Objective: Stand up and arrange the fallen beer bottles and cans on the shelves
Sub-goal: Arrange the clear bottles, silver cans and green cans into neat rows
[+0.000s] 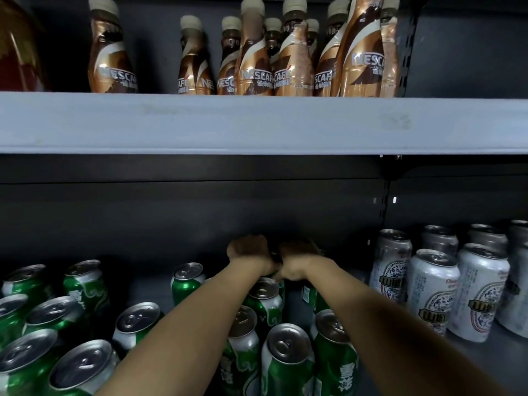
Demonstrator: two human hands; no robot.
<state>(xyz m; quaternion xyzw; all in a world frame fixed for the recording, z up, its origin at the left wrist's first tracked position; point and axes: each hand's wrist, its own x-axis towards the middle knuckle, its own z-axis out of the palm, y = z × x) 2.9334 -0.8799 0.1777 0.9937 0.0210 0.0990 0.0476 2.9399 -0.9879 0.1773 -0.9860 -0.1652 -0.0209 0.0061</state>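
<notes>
Both my arms reach deep into the lower shelf. My left hand (248, 250) is near the back wall with its fingers curled out of sight behind it; what it holds is hidden. My right hand (297, 265) is right beside it and grips the top of a dark green can (307, 294) standing at the back. Green beer cans (287, 364) stand upright in a tight group under my forearms. To the left, more green cans (83, 284) lean at angles against each other.
Silver-white beer cans (433, 292) stand in rows at the right of the same shelf. The grey edge of the upper shelf (257, 124) runs overhead, carrying brown coffee bottles (255, 58). A bare strip of shelf floor (151, 284) shows between the green groups.
</notes>
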